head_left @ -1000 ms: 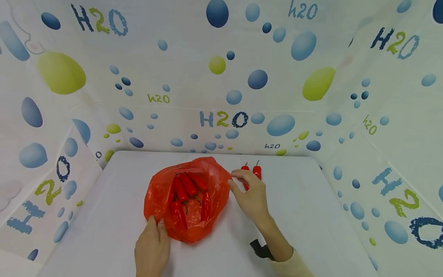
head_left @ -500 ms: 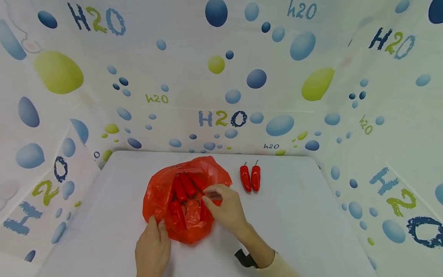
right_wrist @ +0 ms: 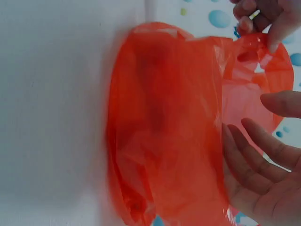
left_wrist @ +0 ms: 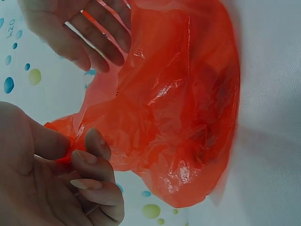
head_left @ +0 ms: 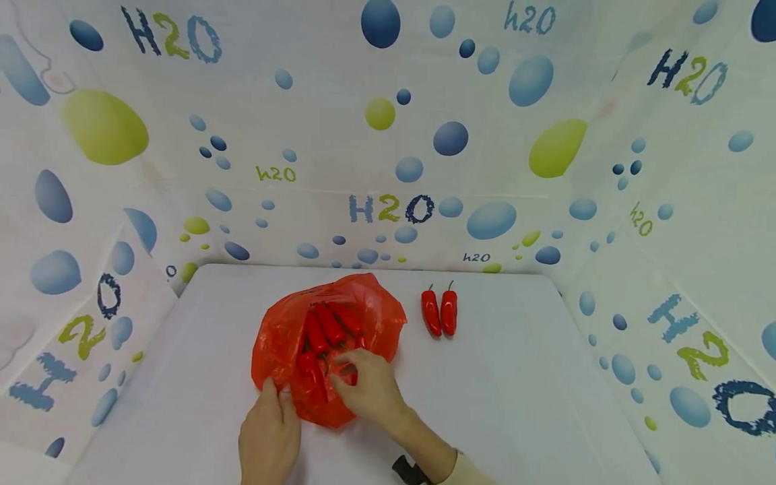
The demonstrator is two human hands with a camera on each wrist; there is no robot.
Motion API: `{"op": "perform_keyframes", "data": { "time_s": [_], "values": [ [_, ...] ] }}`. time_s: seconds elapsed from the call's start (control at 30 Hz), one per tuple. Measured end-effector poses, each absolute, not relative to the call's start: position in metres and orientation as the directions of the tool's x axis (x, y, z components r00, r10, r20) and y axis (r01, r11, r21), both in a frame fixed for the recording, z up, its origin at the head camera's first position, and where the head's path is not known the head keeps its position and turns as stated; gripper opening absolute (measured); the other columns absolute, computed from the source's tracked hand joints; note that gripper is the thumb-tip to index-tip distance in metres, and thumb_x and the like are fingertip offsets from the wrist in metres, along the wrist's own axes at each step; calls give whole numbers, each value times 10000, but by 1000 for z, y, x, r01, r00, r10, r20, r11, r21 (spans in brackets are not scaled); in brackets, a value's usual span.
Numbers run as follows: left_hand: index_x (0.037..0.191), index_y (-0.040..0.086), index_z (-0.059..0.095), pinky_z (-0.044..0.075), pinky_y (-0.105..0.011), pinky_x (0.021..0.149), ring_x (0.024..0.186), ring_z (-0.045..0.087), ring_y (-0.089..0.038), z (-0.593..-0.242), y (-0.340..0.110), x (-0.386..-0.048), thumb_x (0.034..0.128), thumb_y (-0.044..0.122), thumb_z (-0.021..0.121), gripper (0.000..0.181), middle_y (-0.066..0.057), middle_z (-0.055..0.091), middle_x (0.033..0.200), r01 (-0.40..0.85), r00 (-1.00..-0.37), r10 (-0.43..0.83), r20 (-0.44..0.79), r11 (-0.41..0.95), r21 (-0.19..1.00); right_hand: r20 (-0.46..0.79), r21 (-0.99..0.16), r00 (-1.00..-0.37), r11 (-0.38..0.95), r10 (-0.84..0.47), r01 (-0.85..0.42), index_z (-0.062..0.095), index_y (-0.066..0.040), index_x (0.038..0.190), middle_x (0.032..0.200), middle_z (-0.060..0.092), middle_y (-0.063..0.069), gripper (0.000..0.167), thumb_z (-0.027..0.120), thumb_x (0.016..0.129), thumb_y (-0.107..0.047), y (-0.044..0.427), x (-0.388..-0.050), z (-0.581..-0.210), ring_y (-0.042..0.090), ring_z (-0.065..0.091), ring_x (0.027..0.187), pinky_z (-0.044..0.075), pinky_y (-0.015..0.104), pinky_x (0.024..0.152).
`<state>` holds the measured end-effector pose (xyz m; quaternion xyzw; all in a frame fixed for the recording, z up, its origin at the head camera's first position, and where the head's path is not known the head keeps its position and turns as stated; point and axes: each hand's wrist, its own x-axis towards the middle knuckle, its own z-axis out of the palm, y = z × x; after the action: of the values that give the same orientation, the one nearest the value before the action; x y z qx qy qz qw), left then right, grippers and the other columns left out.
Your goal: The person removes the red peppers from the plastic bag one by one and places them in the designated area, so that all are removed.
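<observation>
A red plastic bag [head_left: 271, 340] lies on the table with its mouth facing up and towards me. Several red chili peppers [head_left: 330, 325] are inside it. My left hand [head_left: 269, 431] pinches the near left rim between thumb and forefinger, as the left wrist view shows with the bag [left_wrist: 188, 108]. Over the mouth is my right hand [head_left: 372, 391], thumb and fingers apart, with no pepper seen in its grasp; its fingers reach behind the bag's edge in the right wrist view [right_wrist: 263, 174]. It hides part of the contents.
Two more red chili peppers, a left one [head_left: 430, 313] and a right one [head_left: 449, 313], lie side by side on the white table [head_left: 515, 391], right of the bag. A white sheet [head_left: 327, 121] with dots and H2O lettering surrounds the table's back and sides.
My right hand has moved from the bag's right rim, near the two loose peppers, leftwards and nearer to me over the mouth. The left hand keeps its hold on the rim.
</observation>
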<state>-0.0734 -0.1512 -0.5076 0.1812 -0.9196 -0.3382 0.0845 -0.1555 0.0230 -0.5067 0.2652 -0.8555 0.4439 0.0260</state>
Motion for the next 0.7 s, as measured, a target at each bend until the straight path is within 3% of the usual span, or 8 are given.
{"op": "perform_keyframes", "data": {
  "time_s": [0.17,0.47,0.7],
  "values": [
    [1028,9,498,471,-512,632,767,654,-434,-509,-151,-73,1102,216,439,227,-92,547,707,-262,-915,-400,63,704,660,217,-744,-874,507,-435,-436,752,-78,1142,1072,762,30,260,775,924,-216,15,-154,-511,73,709,860,540,172,723],
    [1010,-2,505,481,-532,620,745,651,-451,-511,-150,-71,1092,195,462,218,-112,566,704,-245,-911,-402,94,710,660,160,-725,-863,536,-479,-432,750,-52,1149,1050,777,36,302,796,907,-227,4,-154,-521,74,702,855,538,188,716],
    [1069,-8,515,525,-539,679,772,662,-416,-510,-151,-73,1087,190,458,206,-137,620,772,-279,-915,-401,37,697,660,209,-701,-853,534,-478,-472,773,-34,1040,896,765,8,142,694,945,-104,-1,-154,-527,38,677,769,523,175,658]
  ]
}}
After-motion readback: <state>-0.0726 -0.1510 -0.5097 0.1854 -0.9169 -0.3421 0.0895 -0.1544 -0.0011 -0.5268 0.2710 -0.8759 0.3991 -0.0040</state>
